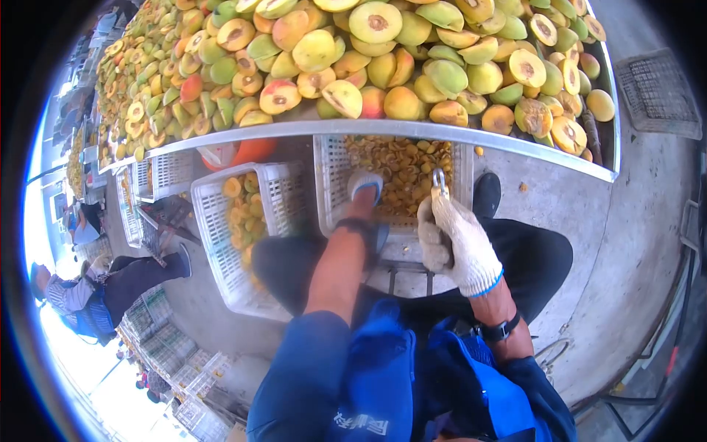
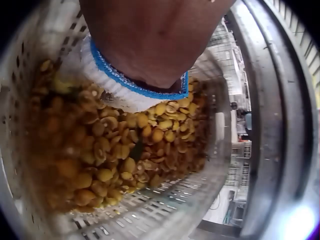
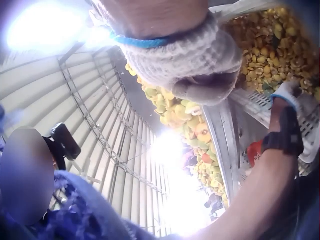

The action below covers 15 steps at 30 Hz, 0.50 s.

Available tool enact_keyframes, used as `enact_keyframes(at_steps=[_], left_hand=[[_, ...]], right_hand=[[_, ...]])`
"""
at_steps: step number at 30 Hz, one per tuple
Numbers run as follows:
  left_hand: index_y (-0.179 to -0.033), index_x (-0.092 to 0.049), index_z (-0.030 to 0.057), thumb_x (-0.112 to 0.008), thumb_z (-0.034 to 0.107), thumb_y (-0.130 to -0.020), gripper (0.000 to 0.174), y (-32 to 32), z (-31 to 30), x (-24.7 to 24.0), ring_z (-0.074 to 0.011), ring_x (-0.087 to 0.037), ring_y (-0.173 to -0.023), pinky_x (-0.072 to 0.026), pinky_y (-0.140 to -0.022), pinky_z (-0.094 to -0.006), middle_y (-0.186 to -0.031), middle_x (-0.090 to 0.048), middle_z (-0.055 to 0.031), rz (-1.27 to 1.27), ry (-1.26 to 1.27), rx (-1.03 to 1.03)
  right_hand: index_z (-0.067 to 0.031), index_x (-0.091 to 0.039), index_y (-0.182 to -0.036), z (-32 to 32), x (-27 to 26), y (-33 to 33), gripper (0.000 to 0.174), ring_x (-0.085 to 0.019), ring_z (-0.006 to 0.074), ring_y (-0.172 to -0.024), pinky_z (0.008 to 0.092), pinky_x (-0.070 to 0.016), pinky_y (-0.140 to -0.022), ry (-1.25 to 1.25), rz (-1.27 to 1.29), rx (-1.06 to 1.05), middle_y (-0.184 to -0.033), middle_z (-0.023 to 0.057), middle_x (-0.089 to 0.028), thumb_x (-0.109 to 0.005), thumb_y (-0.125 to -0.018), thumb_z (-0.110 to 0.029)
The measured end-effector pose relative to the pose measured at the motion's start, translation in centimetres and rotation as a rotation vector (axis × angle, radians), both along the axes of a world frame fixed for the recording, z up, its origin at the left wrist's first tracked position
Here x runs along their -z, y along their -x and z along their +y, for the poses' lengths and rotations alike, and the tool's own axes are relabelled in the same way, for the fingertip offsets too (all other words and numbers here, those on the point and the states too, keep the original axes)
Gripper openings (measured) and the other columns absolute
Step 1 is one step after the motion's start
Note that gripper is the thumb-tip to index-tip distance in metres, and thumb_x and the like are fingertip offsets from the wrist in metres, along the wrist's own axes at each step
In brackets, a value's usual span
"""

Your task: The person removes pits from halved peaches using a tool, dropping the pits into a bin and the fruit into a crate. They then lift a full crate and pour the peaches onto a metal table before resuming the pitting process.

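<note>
My right hand, in a white knitted glove with a blue cuff, grips a metal tool with a looped tip; the tip points up toward the table edge. In the right wrist view the gloved fingers are curled and the tool is hidden. My left hand, gloved alike, reaches down over a white slatted crate between my legs. Small yellow-orange fruit pieces fill its bottom. In the left wrist view my wrist hides the left fingers, so I cannot tell what they hold.
Above the crate, a metal-edged table is heaped with halved peaches, many showing their pits. A second white crate with fruit stands at the left. Farther left a person sits. Another crate lies at the far right.
</note>
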<state>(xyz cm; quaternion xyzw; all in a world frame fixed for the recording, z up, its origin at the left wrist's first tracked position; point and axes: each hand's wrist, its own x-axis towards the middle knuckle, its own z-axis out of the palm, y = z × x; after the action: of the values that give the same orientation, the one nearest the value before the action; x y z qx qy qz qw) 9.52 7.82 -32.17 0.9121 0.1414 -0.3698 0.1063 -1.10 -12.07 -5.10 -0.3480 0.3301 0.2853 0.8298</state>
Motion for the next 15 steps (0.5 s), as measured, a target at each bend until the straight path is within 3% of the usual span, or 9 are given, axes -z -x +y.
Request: enact_keyframes(at_steps=[3, 5, 6, 8, 10, 11, 12, 13, 15], left_hand=[[-0.117, -0.07, 0.0057, -0.06, 0.032, -0.09, 0.039, 1.2, 0.4, 1.6, -0.0346, -0.064, -0.118, -0.0526, -0.095, -0.042, -0.124, -0.068, -0.0181, 0.009, -0.057, -0.049], [-0.125, -0.065, 0.0058, -0.062, 0.03, -0.092, 0.041, 1.1, -0.3, 0.2, -0.0334, -0.064, -0.118, -0.0527, -0.095, -0.0419, -0.124, -0.068, -0.0177, 0.034, -0.049, -0.128], [-0.125, -0.065, 0.0058, -0.062, 0.03, -0.092, 0.041, 1.1, 0.1, 1.9, -0.0334, -0.064, -0.118, -0.0527, -0.095, -0.0419, -0.124, -0.068, -0.0177, 0.051, -0.052, -0.132], [-0.126, -0.063, 0.0052, -0.064, 0.032, -0.092, 0.043, 1.5, 1.8, 7.1, -0.0339, -0.065, -0.116, -0.0526, -0.094, -0.0427, -0.124, -0.068, -0.0184, 0.021, -0.129, -0.029], [-0.127, -0.064, 0.0047, -0.067, 0.036, -0.09, 0.048, 1.1, 2.8, 8.1, -0.035, -0.065, -0.114, -0.0523, -0.093, -0.0422, -0.124, -0.068, -0.019, 0.008, -0.074, -0.041], [-0.13, -0.062, 0.0056, -0.068, 0.033, -0.085, 0.054, 1.1, 3.2, 8.3, -0.0351, -0.064, -0.116, -0.0523, -0.096, -0.0416, -0.128, -0.064, -0.0208, -0.03, -0.019, 0.072], [-0.133, -0.059, 0.0064, -0.07, 0.03, -0.079, 0.061, 0.9, 3.3, 7.8, -0.0351, -0.063, -0.118, -0.0523, -0.098, -0.0409, -0.132, -0.061, -0.0226, -0.074, 0.04, 0.188], [-0.127, -0.064, 0.0041, -0.07, 0.034, -0.076, 0.06, 0.0, 3.0, 6.0, -0.0341, -0.066, -0.113, -0.0539, -0.095, -0.0406, -0.127, -0.064, -0.0231, 0.066, 0.044, 0.179], [-0.123, -0.067, 0.0037, -0.07, 0.035, -0.075, 0.057, -2.0, 1.8, 1.5, -0.033, -0.067, -0.112, -0.0538, -0.094, -0.0406, -0.124, -0.066, -0.0228, 0.146, 0.071, 0.084]], right_hand=[[-0.0115, -0.056, -0.102, -0.5, -0.2, -0.4, 0.033, -0.04, 0.0078, -0.049, 0.0236, -0.0318, -0.042, -0.143, 0.068, 0.05, -0.067, -0.0028, -0.046, -0.056, -0.102, -0.044], [-0.0113, -0.056, -0.103, -0.5, -0.5, -1.1, 0.033, -0.04, 0.0081, -0.048, 0.0236, -0.0318, -0.042, -0.094, 0.077, 0.06, -0.067, -0.0023, -0.046, -0.056, -0.102, -0.045], [-0.0112, -0.056, -0.103, -0.4, -0.6, -1.6, 0.034, -0.04, 0.0083, -0.048, 0.0237, -0.0319, -0.042, -0.046, 0.073, 0.071, -0.067, -0.0018, -0.047, -0.056, -0.101, -0.045], [-0.0112, -0.056, -0.103, -0.2, -0.7, -2.5, 0.034, -0.039, 0.0086, -0.048, 0.024, -0.0311, -0.042, -0.067, 0.157, 0.125, -0.066, -0.0015, -0.046, -0.056, -0.101, -0.045], [-0.0113, -0.055, -0.102, 0.0, -0.8, -3.1, 0.034, -0.038, 0.0082, -0.047, 0.0243, -0.0299, -0.041, -0.09, 0.232, 0.254, -0.065, -0.0018, -0.044, -0.055, -0.102, -0.045], [-0.0113, -0.055, -0.102, -0.3, -0.4, -3.1, 0.034, -0.038, 0.0082, -0.047, 0.0243, -0.0299, -0.041, -0.091, 0.243, 0.256, -0.065, -0.0018, -0.044, -0.055, -0.102, -0.045], [-0.0112, -0.057, -0.105, -0.7, 0.2, -3.0, 0.029, -0.044, 0.007, -0.053, 0.0236, -0.0344, -0.045, -0.249, 0.206, 0.28, -0.071, -0.0032, -0.048, -0.056, -0.102, -0.041], [-0.0112, -0.059, -0.108, -0.9, 0.4, -2.9, 0.025, -0.049, 0.0058, -0.059, 0.023, -0.0389, -0.049, -0.407, 0.158, 0.302, -0.076, -0.0046, -0.053, -0.057, -0.103, -0.036], [-0.011, -0.056, -0.103, -0.3, 0.0, -3.6, 0.028, -0.043, 0.0064, -0.053, 0.0233, -0.0343, -0.045, -0.316, 0.149, 0.215, -0.072, -0.0034, -0.048, -0.055, -0.103, -0.039]])
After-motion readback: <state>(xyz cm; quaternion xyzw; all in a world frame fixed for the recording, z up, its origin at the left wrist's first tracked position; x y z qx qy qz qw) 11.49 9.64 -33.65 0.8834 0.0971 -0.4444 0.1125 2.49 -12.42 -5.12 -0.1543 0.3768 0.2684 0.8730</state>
